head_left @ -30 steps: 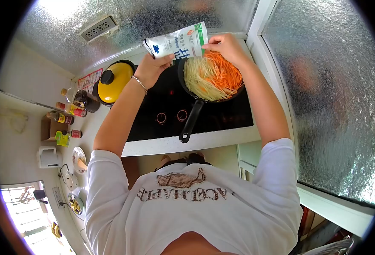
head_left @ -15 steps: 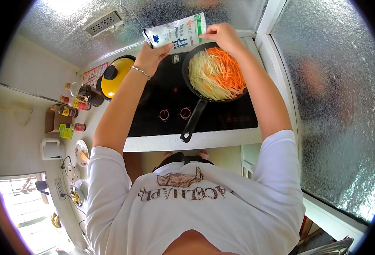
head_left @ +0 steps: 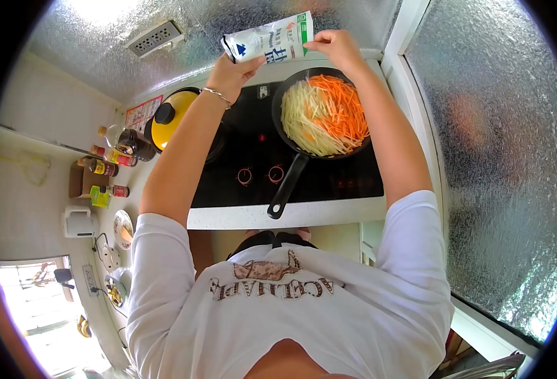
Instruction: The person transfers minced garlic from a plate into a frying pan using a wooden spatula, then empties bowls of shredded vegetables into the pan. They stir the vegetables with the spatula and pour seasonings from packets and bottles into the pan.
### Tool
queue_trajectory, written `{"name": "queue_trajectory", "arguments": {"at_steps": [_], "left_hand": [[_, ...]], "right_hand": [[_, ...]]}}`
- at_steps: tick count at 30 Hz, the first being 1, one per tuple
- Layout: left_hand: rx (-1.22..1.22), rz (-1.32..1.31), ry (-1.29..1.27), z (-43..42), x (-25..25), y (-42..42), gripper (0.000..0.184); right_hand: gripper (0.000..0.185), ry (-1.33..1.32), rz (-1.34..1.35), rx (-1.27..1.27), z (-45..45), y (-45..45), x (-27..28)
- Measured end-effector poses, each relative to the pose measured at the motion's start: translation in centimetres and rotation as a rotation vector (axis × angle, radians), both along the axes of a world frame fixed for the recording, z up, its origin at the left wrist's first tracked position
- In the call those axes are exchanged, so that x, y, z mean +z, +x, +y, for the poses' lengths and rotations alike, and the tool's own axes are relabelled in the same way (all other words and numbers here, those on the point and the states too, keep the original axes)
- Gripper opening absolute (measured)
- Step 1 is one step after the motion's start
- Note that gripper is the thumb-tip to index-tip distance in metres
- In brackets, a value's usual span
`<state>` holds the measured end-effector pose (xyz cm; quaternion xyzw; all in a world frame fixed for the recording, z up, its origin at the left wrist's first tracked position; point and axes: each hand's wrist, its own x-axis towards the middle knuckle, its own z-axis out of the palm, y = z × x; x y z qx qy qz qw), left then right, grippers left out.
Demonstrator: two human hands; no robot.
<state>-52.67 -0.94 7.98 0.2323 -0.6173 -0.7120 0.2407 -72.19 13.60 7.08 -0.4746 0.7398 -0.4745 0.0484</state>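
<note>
A white packet (head_left: 271,42) with blue print and a green end is held up between my two hands, above the far edge of the stove. My left hand (head_left: 231,72) grips its lower left part, thumb across the front. The fingertips of my right hand (head_left: 334,48) pinch the green end at the right. Below the packet, a black frying pan (head_left: 297,169) rests on the black cooktop (head_left: 228,189), its handle pointing toward me. Pale shreds (head_left: 304,117) fill the pan's left side and orange shreds (head_left: 343,107) its right.
A pot with a yellow lid (head_left: 176,108) stands at the cooktop's left. Several bottles (head_left: 136,144), a plate (head_left: 123,228) and a white appliance (head_left: 80,222) line the left counter. A textured glass panel (head_left: 499,158) rises at the right.
The packet and both hands have risen in view, away from the pan, and lately shifted slightly right. The hold on the packet looks the same.
</note>
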Motion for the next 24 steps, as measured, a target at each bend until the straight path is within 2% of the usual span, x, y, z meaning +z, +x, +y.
{"name": "queue_trajectory", "arguments": {"at_steps": [3, 10, 13, 16, 22, 24], "left_hand": [[-0.016, 0.024, 0.014, 0.9, 0.6, -0.9, 0.031], [0.004, 0.080, 0.025, 1.3, 0.3, -2.2, 0.031], [-0.025, -0.006, -0.073, 1.4, 1.2, -0.6, 0.022], [-0.032, -0.019, -0.067, 1.1, 1.6, 0.7, 0.021], [-0.036, -0.001, -0.053, -0.3, 0.1, -0.5, 0.028], [-0.040, 0.033, -0.053, 0.4, 0.3, -1.2, 0.028]], "right_hand": [[0.031, 0.073, 0.004, -0.026, 0.6, -0.6, 0.3], [0.032, -0.030, -0.033, -0.038, 1.3, -1.7, -0.5], [0.032, -0.035, -0.065, 0.001, 1.1, -0.8, -0.7], [0.030, -0.039, -0.066, 0.033, 0.7, 0.3, -0.3], [0.026, -0.023, 0.007, -0.044, 0.3, 0.6, 0.1], [0.030, -0.129, 0.028, -0.061, 0.5, -0.4, 0.0]]}}
